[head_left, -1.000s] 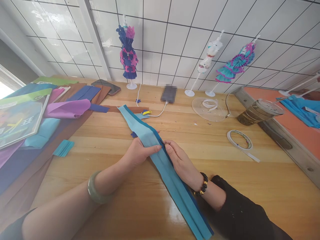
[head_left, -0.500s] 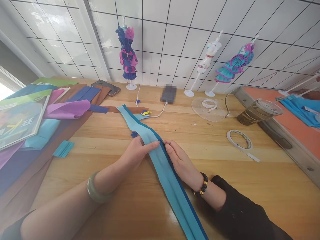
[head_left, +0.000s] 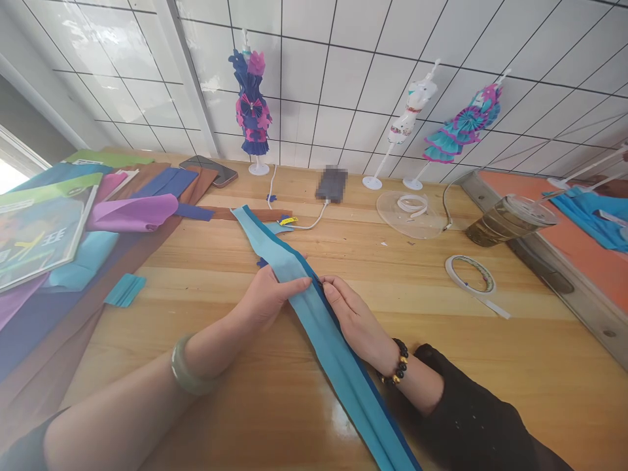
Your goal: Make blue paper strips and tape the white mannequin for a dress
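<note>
Long blue strip (head_left: 324,337), creased, diagonal

Craft workspace: small costumed mannequins (head_left: 252,108), coloured sheets (head_left: 135,213)

Left grip (head_left: 265,297) on blue strip (head_left: 338,366), right grip (head_left: 353,317) pinching dark object (head_left: 320,282)

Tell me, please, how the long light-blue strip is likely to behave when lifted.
The light-blue strip would probably be floppy, since it bends beyond the left hand. It is likely light for its size, as its edges look thin. Lengthwise creases toward its near end might stiffen it slightly.
</note>
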The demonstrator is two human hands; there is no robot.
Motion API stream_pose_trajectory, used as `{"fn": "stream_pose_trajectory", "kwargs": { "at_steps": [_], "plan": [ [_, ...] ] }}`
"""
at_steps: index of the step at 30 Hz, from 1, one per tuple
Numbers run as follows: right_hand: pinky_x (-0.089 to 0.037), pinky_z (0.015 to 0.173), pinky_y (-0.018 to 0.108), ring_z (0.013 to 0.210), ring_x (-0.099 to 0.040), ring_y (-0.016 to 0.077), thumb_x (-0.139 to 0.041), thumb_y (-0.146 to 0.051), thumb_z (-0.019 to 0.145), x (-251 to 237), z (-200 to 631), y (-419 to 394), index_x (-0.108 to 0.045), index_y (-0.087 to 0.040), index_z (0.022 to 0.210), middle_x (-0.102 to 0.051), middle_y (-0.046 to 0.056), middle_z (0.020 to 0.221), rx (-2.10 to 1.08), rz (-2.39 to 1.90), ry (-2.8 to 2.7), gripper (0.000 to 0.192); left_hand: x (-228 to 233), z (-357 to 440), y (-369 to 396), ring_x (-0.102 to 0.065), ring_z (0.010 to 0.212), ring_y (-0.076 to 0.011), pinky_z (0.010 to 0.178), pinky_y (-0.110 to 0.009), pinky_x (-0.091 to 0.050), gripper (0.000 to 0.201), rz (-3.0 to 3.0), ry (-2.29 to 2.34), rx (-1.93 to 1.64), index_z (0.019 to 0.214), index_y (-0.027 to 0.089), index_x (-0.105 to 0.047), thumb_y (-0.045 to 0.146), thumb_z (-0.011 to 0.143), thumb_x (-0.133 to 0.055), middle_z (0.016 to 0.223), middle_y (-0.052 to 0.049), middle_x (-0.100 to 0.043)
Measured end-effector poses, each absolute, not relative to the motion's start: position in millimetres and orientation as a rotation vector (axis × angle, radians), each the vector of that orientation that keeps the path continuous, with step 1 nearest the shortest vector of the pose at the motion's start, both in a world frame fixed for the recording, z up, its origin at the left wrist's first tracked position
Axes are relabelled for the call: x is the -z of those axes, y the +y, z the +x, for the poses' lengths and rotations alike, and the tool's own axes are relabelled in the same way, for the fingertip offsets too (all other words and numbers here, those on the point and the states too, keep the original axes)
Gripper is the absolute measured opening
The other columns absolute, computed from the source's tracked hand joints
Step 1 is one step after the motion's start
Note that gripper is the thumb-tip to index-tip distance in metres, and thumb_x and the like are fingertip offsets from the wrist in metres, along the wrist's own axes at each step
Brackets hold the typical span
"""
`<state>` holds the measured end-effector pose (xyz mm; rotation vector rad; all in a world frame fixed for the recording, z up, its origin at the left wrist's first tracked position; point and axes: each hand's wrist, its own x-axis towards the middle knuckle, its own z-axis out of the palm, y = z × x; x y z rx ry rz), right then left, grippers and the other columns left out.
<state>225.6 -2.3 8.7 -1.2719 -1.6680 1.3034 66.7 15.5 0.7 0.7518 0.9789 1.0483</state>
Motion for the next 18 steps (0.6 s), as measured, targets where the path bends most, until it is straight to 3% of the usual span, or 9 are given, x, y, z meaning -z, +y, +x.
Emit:
{"fn": "stream_pose_trajectory", "kwargs": {
  "at_steps": [18],
  "plan": [
    [-0.044,0.084,0.027,0.097,-0.054,0.0156,-0.035,-0.040,0.090,-5.9,224.6,-2.3,-0.055,-0.023,0.104,-0.061,0.002,0.102,-1.271,-1.289,-1.646,0.030,6.7,69.1,11.9,-0.062,0.088,-0.0223,0.080,-0.036,-0.047,0.054,0.804,0.941,-1.047,0.112,0.018,-0.056,0.027,0.061,-0.074,0.092,-0.006,-0.069]
  ]
}}
